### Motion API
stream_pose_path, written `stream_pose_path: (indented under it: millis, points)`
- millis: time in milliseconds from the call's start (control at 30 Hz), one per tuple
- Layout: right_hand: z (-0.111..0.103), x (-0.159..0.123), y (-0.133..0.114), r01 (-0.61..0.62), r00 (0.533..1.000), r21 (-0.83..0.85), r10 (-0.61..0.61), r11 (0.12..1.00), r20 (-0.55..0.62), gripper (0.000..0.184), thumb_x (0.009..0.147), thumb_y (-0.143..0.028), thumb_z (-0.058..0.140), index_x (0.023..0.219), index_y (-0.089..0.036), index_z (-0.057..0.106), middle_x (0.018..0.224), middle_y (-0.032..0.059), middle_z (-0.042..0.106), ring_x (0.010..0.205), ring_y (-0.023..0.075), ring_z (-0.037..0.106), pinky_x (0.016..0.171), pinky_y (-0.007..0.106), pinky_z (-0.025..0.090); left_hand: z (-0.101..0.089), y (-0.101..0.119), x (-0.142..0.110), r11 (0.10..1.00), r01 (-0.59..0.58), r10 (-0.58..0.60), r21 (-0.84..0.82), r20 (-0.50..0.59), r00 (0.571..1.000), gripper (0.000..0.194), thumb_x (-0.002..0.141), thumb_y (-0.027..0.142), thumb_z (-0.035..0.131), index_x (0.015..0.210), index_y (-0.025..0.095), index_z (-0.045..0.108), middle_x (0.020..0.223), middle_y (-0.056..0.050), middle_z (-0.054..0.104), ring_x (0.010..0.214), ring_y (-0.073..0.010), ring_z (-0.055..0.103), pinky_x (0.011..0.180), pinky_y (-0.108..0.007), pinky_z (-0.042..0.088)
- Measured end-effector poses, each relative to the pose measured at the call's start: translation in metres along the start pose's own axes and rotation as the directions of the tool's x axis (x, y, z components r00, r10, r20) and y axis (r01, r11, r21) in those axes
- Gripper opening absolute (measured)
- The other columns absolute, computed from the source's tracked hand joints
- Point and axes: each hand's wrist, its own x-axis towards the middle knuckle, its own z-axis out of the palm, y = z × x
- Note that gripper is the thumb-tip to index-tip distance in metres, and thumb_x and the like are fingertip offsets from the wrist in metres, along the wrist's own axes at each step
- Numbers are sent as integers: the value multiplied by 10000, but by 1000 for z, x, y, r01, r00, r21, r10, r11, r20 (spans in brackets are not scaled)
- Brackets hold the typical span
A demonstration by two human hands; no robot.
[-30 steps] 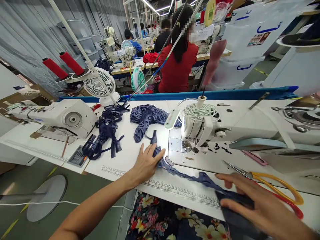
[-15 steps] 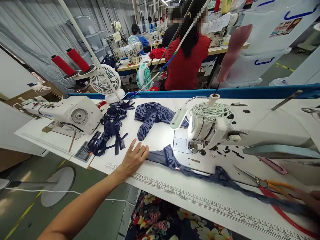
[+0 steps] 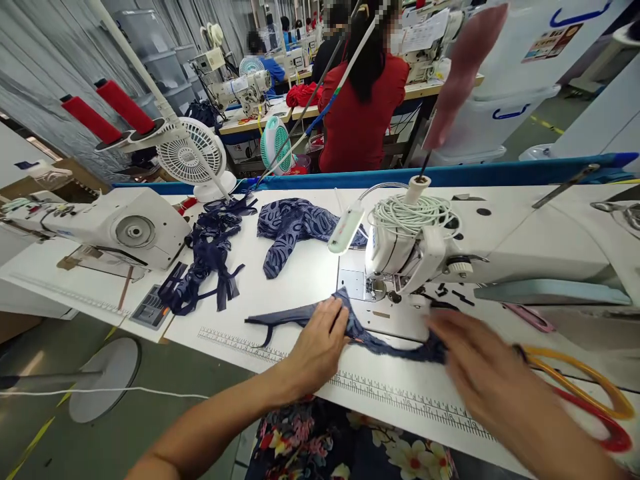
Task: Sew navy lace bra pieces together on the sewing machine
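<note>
Could twist the navy fabric strip (image 3: 356, 325), on the bench (image 3: 300, 290) at six o'clock from the needle plate (image 3: 350, 285), by tugging unevenly with left hand (image 3: 324, 343) draped close-fingered over it and blurred right hand (image 3: 487, 373) at its three-o'clock end. Cannot tell either grip's closure or hold. Looks thin and crumpled, smoother toward nine o'clock.

Left of the cord-topped sewing machine (image 3: 530, 243), open counter (image 3: 307, 288) offers passage; patterned fabric (image 3: 295, 227) obstructs its left rear, scissors (image 3: 593, 367) its right front, navy strip (image 3: 357, 327) its left front.
</note>
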Motion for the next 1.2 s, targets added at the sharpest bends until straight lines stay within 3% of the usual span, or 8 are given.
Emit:
stream_pose_path:
  millis: [133,233,433,633,767,867,967,1200]
  points:
    - [41,15,-12,261,953,-70,-245,963,176,291,952,-235,451,1077,-191,711,1125,88,693,1023,203,630,878,370,525,4,-2,22,976,-210,213,-51,74,974,472,976,247,462,1420,96,405,1409,-227,501,1383,-333,411,1140,-525,355]
    - [48,22,-4,361,924,-163,-327,918,199,252,951,-176,490,1113,-184,683,1078,91,697,988,212,629,869,370,483,1,0,34,965,-255,251,55,60,966,451,981,288,466,1379,76,445,1398,-201,517,1330,-314,465,1099,-465,407]
    - [46,22,8,344,938,-202,-329,917,106,199,955,-227,531,1074,-155,672,1019,98,692,913,215,618,891,387,423,3,8,40,942,-166,151,290,73,986,421,990,323,426,1368,142,464,1446,-133,497,1252,-282,497,988,-459,424]
    - [47,20,9,299,954,-182,-294,937,52,173,943,-208,544,1056,-160,667,973,91,694,911,216,610,878,383,421,7,11,43,945,-78,71,316,36,997,422,993,338,410,1379,175,462,1482,-121,461,1271,-277,471,1018,-478,361]
    - [44,19,6,366,928,-162,-347,916,138,257,949,-241,545,1180,-186,642,1089,94,677,991,217,595,895,382,414,10,11,43,948,-72,70,311,19,997,419,997,324,403,1389,183,447,1484,-115,457,1302,-276,444,1043,-477,340]
    - [43,19,4,429,891,-123,-396,895,220,288,954,-205,513,1208,-243,643,1111,59,679,1046,199,591,911,367,407,2,6,34,942,-80,81,326,13,997,405,992,323,423,1371,183,458,1462,-122,474,1304,-267,445,1061,-462,337]
    - [44,18,3,420,895,-112,-390,901,219,276,943,-187,518,1166,-252,666,1088,51,686,1043,194,590,904,363,408,-18,-10,11,905,-44,60,423,-24,998,269,973,276,462,1204,182,562,1419,-158,501,1223,-275,511,965,-443,396]
    - [46,16,11,483,866,-144,-446,864,227,296,916,-207,547,1181,-264,668,1115,55,691,1035,202,604,896,363,430,-61,-47,-59,705,63,15,706,-104,994,161,890,82,511,981,180,601,1075,-92,677,825,-228,594,783,-432,359]
